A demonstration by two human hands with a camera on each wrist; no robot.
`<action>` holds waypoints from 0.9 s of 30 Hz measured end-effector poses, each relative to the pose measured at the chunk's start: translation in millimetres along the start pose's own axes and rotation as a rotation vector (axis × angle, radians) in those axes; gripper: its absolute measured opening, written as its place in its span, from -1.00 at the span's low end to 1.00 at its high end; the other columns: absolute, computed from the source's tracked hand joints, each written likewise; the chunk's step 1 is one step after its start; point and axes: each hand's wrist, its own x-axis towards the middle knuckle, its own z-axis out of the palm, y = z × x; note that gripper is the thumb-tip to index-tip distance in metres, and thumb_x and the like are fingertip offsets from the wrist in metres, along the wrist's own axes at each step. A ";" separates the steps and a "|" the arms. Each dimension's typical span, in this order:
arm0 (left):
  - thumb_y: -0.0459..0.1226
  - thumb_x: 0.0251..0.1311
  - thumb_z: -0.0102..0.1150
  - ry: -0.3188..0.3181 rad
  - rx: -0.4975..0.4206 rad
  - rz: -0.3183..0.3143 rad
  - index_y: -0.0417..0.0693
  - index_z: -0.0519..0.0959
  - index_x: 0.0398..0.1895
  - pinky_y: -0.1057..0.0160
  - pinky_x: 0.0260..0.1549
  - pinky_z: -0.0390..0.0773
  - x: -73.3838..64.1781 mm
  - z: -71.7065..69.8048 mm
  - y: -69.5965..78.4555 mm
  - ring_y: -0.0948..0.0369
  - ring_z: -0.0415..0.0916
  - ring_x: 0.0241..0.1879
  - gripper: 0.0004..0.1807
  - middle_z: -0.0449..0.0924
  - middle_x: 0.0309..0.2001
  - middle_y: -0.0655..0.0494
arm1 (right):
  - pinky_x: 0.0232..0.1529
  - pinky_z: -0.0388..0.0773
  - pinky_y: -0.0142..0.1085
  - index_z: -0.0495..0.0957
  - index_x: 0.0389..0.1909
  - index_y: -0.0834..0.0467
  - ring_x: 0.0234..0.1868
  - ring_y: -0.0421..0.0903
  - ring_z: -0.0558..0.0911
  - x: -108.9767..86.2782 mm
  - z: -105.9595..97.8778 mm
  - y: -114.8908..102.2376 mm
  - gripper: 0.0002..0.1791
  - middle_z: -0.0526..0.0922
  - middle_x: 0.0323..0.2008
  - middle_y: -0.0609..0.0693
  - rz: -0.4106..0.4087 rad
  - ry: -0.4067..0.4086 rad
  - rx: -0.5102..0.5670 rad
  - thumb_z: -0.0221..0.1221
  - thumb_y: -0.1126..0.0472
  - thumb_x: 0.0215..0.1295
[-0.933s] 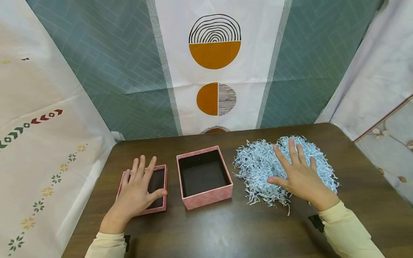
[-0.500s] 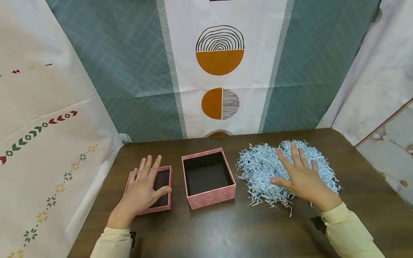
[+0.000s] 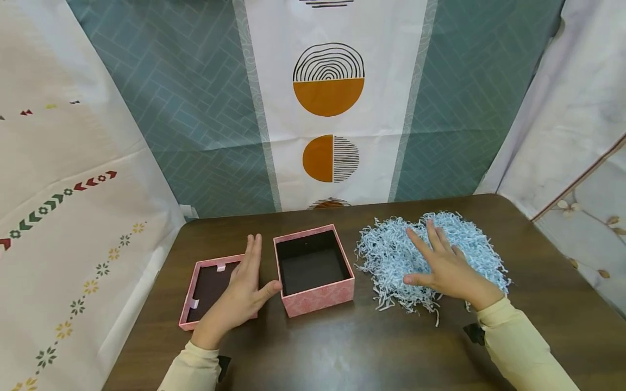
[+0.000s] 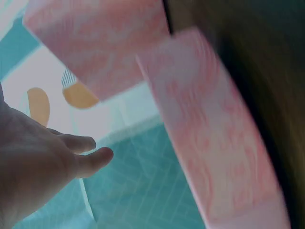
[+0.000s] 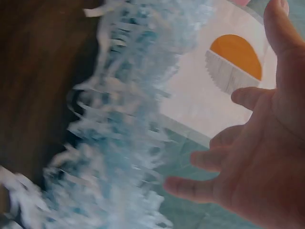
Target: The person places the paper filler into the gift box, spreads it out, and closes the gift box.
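Note:
My left hand hovers between a shallow pink box lid with a dark inside and a deeper pink box, its fingers straight and its thumb pointing toward the box's near left corner. Part of the lid's right side is hidden behind the hand. Over a spread heap of light blue shredded paper is my right hand, fingers spread, holding nothing. In the right wrist view the strands of the heap lie beside the spread fingers. Pink patterned side walls fill much of the left wrist view.
Everything lies on a dark brown wooden table. A patterned teal and white cloth hangs behind it, and pale cloths hang at both sides. Two small pale tabs show inside the lid.
My left hand has moved right, from over the lid toward the box, its fingers now closer together. My right hand has shifted slightly left over the shredded paper.

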 end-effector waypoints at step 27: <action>0.13 0.33 0.23 -0.191 -0.180 -0.176 0.17 -0.55 0.60 -0.28 0.39 -0.07 10.5 31.0 -3.3 -0.05 -0.33 0.56 0.22 -0.55 0.61 0.05 | 0.13 -0.16 0.63 0.03 0.62 0.01 0.45 0.58 -0.21 20.9 28.6 10.9 0.14 -0.23 0.53 0.46 0.041 -0.220 0.021 0.31 -0.36 0.14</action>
